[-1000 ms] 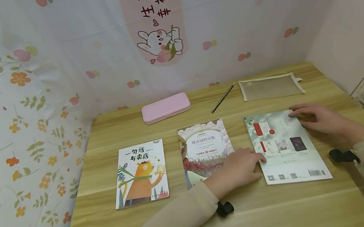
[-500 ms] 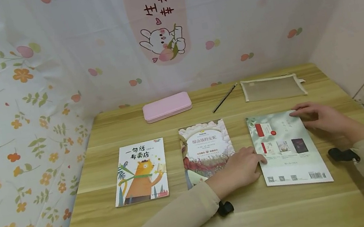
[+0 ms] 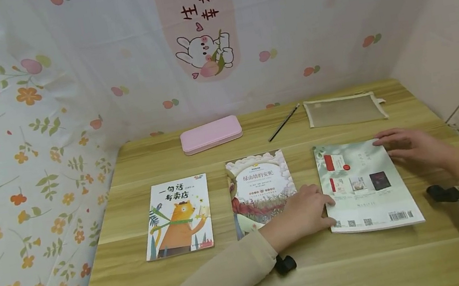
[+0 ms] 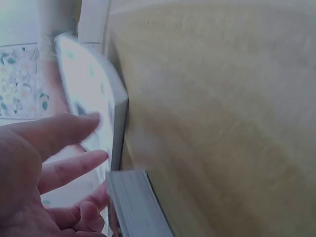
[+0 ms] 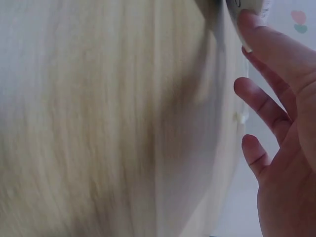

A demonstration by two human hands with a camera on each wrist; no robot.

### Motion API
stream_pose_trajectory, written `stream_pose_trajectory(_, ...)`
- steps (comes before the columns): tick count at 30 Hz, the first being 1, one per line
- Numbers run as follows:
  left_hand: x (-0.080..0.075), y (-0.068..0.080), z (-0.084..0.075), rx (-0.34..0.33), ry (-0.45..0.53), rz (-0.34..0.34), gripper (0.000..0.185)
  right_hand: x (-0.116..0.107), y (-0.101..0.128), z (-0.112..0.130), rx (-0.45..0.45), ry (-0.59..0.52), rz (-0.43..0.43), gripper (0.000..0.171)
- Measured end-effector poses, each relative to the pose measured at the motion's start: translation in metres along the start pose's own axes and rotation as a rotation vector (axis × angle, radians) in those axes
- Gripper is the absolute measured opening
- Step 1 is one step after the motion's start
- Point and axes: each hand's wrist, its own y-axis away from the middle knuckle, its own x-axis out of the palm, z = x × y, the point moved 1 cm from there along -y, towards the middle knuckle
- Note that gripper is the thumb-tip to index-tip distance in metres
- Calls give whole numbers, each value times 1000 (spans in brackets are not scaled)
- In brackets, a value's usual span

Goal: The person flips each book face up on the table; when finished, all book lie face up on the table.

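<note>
A pale green book, its barcode side up, lies at the right of the table in the head view. My right hand pinches its upper right edge; in the right wrist view the thumb lies on the cover and the other fingers are spread apart. At the book's left edge is my left hand, fingers loosely extended, the fingertips close to or touching that edge. Partly under the left hand and forearm lies a book with a pink flowery cover. Farther left is a book with an orange cat.
Along the back of the wooden table are a pink pencil case, a dark pencil and a mesh zip pouch. Patterned cloth hangs behind the table and at its left.
The pale green book has shifted slightly to the right and turned a little, its lower edge rising in the view. My right hand has moved right with it; my left hand has stayed nearly still.
</note>
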Motion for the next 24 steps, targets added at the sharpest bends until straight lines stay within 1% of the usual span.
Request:
stream_pose_trajectory(4, 1, 8, 0, 7, 18, -13, 49, -3, -1, 5, 34, -13, -5, 40)
stream_pose_trajectory(7, 2, 12, 1, 11, 4, -24, 55, -6, -2, 8, 37, -6, -20, 38)
stream_pose_trajectory(10, 3, 14, 0, 7, -26, -37, 55, -8, -5, 11, 35, 6, -38, 38)
stream_pose_trajectory(13, 3, 16, 0, -1, -50, -47, 49, -11, -6, 15, 46, 1, -44, 37)
stream_pose_trajectory(16, 1, 16, 0, -6, -51, -63, 45, -16, -8, 18, 69, -29, -51, 35)
stream_pose_trajectory(20, -5, 18, 0, 4, 3, -88, 43, -23, -12, 22, 129, -73, -63, 32)
stream_pose_trajectory(24, -10, 23, 3, 5, 113, -105, 37, -31, -16, 30, 184, -82, -70, 29)
